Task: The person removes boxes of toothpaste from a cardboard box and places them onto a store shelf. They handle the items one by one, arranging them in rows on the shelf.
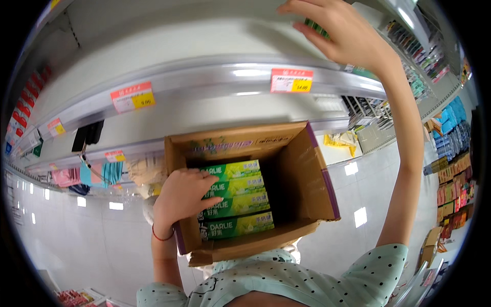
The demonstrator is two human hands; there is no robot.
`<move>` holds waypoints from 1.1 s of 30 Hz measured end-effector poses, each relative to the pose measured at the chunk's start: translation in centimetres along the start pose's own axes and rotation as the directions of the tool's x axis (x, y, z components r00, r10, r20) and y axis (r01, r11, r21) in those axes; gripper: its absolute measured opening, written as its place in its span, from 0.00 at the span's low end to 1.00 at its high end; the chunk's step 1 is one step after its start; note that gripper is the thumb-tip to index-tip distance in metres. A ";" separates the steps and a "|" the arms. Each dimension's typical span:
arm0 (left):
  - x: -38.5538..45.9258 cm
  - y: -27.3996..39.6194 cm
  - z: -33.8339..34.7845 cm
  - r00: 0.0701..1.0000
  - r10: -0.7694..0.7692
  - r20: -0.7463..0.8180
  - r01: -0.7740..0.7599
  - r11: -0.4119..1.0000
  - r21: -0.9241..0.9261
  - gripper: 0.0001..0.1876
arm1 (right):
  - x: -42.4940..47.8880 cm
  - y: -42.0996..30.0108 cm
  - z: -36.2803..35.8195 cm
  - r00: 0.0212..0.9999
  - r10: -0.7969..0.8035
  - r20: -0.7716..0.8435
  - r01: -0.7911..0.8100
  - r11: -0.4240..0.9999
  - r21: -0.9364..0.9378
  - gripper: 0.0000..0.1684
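Observation:
An open cardboard carton [320, 180] sits before my body, against the shelving. Several green-and-yellow Darlie toothpaste boxes [241, 226] lie stacked along its left side; the right side of its inside is dark. My left hand [186, 195] reaches over the carton's left wall onto the upper toothpaste boxes, thumb apart from the fingers. Whether it grips one is hidden. Above the upper shelf [184, 34], my right hand [337, 32] is stretched out at top right, thumb and forefinger apart. Part of a green striped item [316, 28] shows beyond them, mostly covered by the hand.
Price tags [292, 80] line the shelf's front rail. Folded textiles [101, 172] lie on a lower shelf at left, a yellow package [341, 142] at right. Red-and-white packages [25, 103] stand at far left. Stacked goods [454, 169] stand across the tiled floor [368, 192].

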State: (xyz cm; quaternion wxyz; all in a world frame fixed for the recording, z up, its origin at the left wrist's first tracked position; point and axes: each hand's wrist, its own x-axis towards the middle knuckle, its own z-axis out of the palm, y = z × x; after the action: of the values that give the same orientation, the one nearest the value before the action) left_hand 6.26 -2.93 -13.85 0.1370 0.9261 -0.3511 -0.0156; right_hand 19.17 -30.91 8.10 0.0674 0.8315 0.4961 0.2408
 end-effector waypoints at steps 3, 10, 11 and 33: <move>-0.5 -0.3 0.3 1.000 -0.015 -0.014 0.015 1.000 -0.003 0.19 | -0.6 -5.9 1.7 0.951 -0.271 -0.147 0.293 0.942 0.165 0.13; 0.5 -0.3 0.1 0.997 -0.016 0.073 0.014 1.000 0.027 0.14 | -1.5 -15.5 12.1 0.715 -0.403 0.572 -0.004 0.815 0.579 0.12; 0.2 -0.4 0.2 0.999 -0.029 0.042 0.028 1.000 0.010 0.13 | -0.5 -16.0 13.4 0.602 -0.374 0.705 -0.034 0.871 0.490 0.11; 0.7 -0.2 0.1 0.965 -0.174 -0.198 0.118 0.956 -0.268 0.12 | -1.1 -17.3 22.0 0.614 -0.398 0.682 -0.191 0.763 0.617 0.36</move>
State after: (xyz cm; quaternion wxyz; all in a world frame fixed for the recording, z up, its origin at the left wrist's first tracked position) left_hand 6.93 -3.25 -13.97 0.2908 0.9205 -0.2591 0.0318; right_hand 15.30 -20.44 -17.61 0.0055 0.7886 0.5166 -0.3335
